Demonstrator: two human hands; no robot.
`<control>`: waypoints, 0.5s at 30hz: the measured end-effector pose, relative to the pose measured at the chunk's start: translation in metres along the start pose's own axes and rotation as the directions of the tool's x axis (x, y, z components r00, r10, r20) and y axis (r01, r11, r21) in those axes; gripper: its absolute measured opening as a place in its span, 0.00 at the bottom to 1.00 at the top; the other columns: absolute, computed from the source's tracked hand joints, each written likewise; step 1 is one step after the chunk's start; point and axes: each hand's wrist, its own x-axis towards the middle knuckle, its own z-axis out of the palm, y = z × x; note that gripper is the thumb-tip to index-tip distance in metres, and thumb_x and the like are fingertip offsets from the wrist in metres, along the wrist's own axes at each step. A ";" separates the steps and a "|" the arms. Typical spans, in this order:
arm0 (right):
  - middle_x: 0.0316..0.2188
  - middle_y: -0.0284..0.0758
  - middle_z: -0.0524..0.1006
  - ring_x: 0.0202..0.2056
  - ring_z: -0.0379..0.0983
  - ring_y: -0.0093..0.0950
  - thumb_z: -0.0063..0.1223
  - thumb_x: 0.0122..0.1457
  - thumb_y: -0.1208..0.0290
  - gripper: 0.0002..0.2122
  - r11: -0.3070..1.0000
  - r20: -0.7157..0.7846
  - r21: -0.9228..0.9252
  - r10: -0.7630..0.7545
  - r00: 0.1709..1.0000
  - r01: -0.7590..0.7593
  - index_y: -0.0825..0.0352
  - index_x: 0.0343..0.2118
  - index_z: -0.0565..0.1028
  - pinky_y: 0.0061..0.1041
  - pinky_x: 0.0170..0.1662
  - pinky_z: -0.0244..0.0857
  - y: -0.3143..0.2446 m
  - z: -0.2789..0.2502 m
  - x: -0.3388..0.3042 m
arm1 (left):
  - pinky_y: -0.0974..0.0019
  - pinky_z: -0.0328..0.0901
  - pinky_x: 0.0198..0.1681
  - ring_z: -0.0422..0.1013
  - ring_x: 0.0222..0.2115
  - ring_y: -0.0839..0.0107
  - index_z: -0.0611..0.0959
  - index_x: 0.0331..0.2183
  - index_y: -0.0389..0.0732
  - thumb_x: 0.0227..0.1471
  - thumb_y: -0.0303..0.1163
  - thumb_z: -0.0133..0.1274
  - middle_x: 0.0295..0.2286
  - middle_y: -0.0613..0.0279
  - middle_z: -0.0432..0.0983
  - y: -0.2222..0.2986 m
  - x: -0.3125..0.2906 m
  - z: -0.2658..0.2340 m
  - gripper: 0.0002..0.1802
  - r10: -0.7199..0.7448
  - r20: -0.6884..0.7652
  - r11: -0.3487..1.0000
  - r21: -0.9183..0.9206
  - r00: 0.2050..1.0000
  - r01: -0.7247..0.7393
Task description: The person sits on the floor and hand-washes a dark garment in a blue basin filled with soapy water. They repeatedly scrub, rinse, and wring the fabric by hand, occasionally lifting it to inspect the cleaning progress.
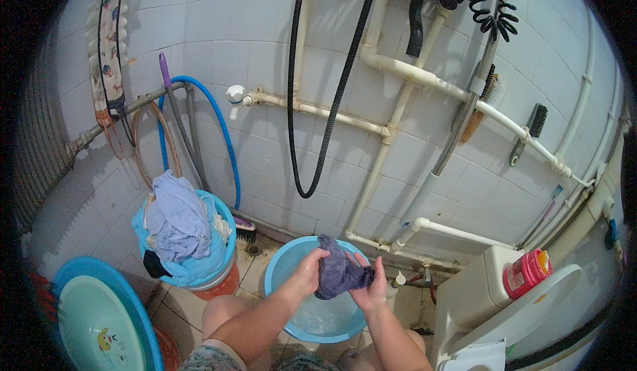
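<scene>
A wet, dark purple cloth (340,275) is bunched between my two hands above a blue basin (273,265); whether it is a garment cannot be made out. At its left side, my left hand (308,273) is closed on the fabric. My right hand (369,293) holds the right end, thumb up and fingers partly behind the cloth. Below them, cloudy water (318,314) with some suds fills the lower part of the basin.
On the left, a blue bucket (229,228) is heaped with laundry (178,218). Nearer stand stacked basins, a pale green one (86,305) on top. To the right is a toilet (478,285) with a red container (526,275). A black hose (292,106) hangs by the wall pipes.
</scene>
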 end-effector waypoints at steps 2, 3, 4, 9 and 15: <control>0.49 0.39 0.66 0.52 0.60 0.37 0.36 0.56 0.45 0.29 0.999 0.042 0.028 0.033 0.999 -0.034 0.65 0.52 0.61 0.41 0.56 0.51 0.007 0.013 -0.010 | 0.63 0.62 0.46 0.68 0.39 0.67 0.69 0.44 0.37 0.49 0.34 0.48 0.38 0.59 0.70 -0.002 -0.007 0.012 0.20 0.029 0.043 0.997 0.075 0.999 -0.032; 0.49 0.39 0.66 0.52 0.61 0.36 0.36 0.56 0.45 0.29 0.995 0.048 0.030 0.092 0.995 -0.093 0.65 0.52 0.61 0.41 0.55 0.52 0.008 0.009 -0.010 | 0.63 0.62 0.46 0.68 0.40 0.67 0.68 0.46 0.37 0.49 0.34 0.48 0.39 0.59 0.70 -0.003 -0.011 0.018 0.21 0.042 0.065 0.992 0.112 0.997 -0.049; 0.49 0.39 0.66 0.51 0.61 0.36 0.37 0.56 0.45 0.28 0.988 0.054 0.032 0.150 0.987 -0.152 0.64 0.51 0.62 0.40 0.55 0.53 0.011 0.000 -0.009 | 0.64 0.62 0.46 0.66 0.42 0.68 0.66 0.48 0.37 0.50 0.33 0.48 0.41 0.60 0.69 -0.001 -0.013 0.023 0.23 0.016 0.131 0.986 0.163 0.991 -0.038; 0.45 0.37 0.69 0.46 0.66 0.34 0.49 0.54 0.59 0.22 0.921 -0.099 -0.354 0.136 0.986 -0.163 0.65 0.49 0.64 0.36 0.51 0.59 0.017 0.001 -0.009 | 0.66 0.62 0.45 0.67 0.41 0.68 0.66 0.48 0.35 0.48 0.37 0.51 0.40 0.56 0.70 -0.009 0.004 0.002 0.27 0.301 0.047 0.763 0.587 0.952 -0.270; 0.35 0.34 0.71 0.35 0.69 0.29 0.53 0.52 0.68 0.15 0.879 -0.287 -0.468 -0.253 0.924 0.095 0.65 0.41 0.65 0.31 0.39 0.65 -0.004 -0.001 0.007 | 0.67 0.63 0.43 0.67 0.41 0.66 0.66 0.48 0.36 0.47 0.44 0.53 0.40 0.55 0.70 -0.011 -0.001 -0.005 0.31 0.382 -0.052 0.375 0.921 0.923 -0.103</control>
